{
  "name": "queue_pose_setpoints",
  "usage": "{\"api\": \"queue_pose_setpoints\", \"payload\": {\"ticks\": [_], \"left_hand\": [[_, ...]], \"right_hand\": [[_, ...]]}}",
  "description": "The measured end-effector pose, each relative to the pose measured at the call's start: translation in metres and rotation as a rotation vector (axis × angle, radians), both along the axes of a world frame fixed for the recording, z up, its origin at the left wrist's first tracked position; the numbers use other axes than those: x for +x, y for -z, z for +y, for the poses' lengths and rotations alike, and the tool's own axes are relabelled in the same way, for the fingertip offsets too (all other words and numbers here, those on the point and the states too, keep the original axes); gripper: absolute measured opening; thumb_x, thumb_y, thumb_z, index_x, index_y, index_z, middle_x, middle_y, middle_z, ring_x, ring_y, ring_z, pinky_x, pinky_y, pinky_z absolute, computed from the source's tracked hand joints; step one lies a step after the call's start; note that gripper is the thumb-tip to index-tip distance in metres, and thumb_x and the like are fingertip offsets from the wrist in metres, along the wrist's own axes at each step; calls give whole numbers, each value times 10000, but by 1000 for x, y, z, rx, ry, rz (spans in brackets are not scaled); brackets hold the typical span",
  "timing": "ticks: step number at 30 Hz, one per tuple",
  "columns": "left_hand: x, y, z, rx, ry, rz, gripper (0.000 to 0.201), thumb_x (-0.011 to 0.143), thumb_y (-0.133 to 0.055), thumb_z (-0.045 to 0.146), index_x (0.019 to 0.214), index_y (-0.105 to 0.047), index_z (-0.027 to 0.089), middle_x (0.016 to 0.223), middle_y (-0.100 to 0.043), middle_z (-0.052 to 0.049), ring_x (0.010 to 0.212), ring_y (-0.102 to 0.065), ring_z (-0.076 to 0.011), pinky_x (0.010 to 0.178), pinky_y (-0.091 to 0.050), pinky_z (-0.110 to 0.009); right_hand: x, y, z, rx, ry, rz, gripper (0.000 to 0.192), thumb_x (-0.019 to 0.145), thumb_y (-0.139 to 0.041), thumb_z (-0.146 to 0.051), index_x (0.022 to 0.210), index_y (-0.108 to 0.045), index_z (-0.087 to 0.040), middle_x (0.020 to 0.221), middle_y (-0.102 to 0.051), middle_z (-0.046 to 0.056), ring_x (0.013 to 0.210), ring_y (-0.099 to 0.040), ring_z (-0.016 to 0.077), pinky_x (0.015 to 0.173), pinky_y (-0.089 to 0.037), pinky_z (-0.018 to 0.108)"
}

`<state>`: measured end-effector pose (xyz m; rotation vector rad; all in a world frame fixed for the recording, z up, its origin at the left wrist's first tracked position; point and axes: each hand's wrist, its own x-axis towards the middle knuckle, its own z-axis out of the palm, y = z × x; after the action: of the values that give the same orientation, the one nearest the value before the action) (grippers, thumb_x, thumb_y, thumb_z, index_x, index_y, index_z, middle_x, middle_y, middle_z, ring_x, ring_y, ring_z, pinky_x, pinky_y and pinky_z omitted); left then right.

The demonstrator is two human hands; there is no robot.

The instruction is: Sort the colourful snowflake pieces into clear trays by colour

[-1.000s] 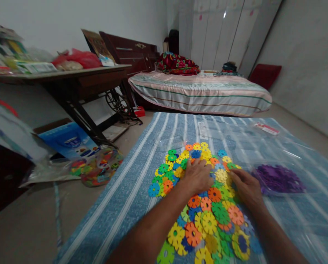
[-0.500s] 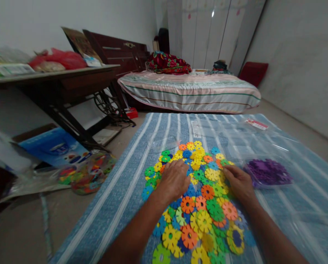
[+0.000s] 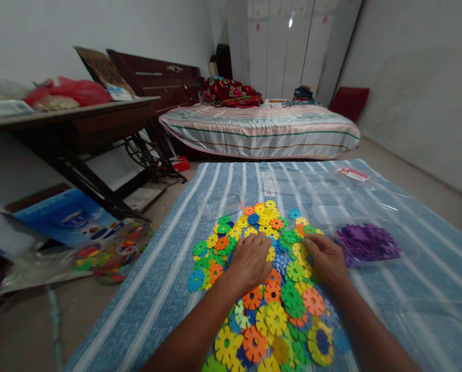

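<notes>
both hands are laid flat, fingers spread, on a pile of colourful snowflake discs (image 3: 270, 289) spread over a blue striped mat (image 3: 169, 289): left hand (image 3: 250, 261) mid-pile, right hand (image 3: 326, 257) beside a bag of purple discs (image 3: 366, 243); nothing is gripped

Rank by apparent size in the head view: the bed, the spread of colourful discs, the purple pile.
1. bed, though it is farthest
2. spread of colourful discs, nearest the camera
3. purple pile
</notes>
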<state>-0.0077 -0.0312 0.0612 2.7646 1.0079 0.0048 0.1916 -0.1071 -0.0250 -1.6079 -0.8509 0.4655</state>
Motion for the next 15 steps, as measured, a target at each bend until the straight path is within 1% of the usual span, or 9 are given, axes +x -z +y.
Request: {"api": "queue_pose_setpoints", "payload": {"ticks": [3, 5, 7, 9, 11, 13, 15], "left_hand": [[-17, -2, -11, 26, -92, 26, 305, 828, -536, 249, 1127, -570, 198, 1311, -571, -112, 1257, -475, -308, 1050, -369, -513], [-23, -4, -17, 32, -163, 58, 317, 836, -533, 257, 1140, -582, 181, 1348, -554, -132, 1280, -462, -330, 1060, -357, -533], [-24, -7, -21, 35, -218, 67, 345, 854, -523, 280, 1170, -584, 155, 1384, -524, -160, 1306, -442, -346, 1077, -344, -539], [-18, -10, -26, 44, -227, 35, 383, 875, -513, 310, 1215, -568, 143, 1408, -500, -169, 1335, -414, -344, 1103, -327, -529], [-6, -11, -32, 42, -166, -18, 402, 882, -521, 329, 1247, -552, 165, 1427, -487, -143, 1359, -387, -327, 1124, -311, -519], [11, -8, -37, 16, -41, -61, 420, 870, -551, 353, 1262, -539, 204, 1447, -472, -105, 1374, -365, -312, 1131, -307, -520], [28, -3, -40, -31, 87, -78, 491, 845, -587, 413, 1294, -513, 228, 1471, -446, -91, 1385, -344, -320, 1124, -305, -549]], "right_hand": [[-1, -1, 1, 25, -6, -1, 321, 747, -642, -475, 827, -736, -179, 809, -715, 43, 783, -646, 224, 745, -501, 333], [-1, -3, 1, 32, -12, 0, 309, 752, -636, -461, 820, -733, -175, 790, -706, 35, 760, -637, 211, 731, -493, 321], [-1, -4, 2, 28, -16, -2, 301, 756, -631, -451, 816, -730, -173, 775, -697, 30, 742, -627, 202, 722, -482, 314], [-1, -3, 2, 28, -18, 0, 300, 756, -629, -449, 816, -728, -172, 775, -693, 30, 743, -621, 200, 724, -476, 317], [0, -2, 3, 37, -19, 12, 305, 753, -636, -457, 816, -728, -172, 780, -696, 37, 752, -621, 204, 731, -479, 325], [1, -1, 3, 63, -8, 48, 313, 745, -651, -466, 822, -729, -173, 797, -703, 46, 772, -629, 213, 749, -492, 338], [1, -1, 4, 94, 4, 99, 332, 737, -663, -478, 839, -729, -170, 814, -711, 56, 787, -639, 222, 764, -506, 353]]}}
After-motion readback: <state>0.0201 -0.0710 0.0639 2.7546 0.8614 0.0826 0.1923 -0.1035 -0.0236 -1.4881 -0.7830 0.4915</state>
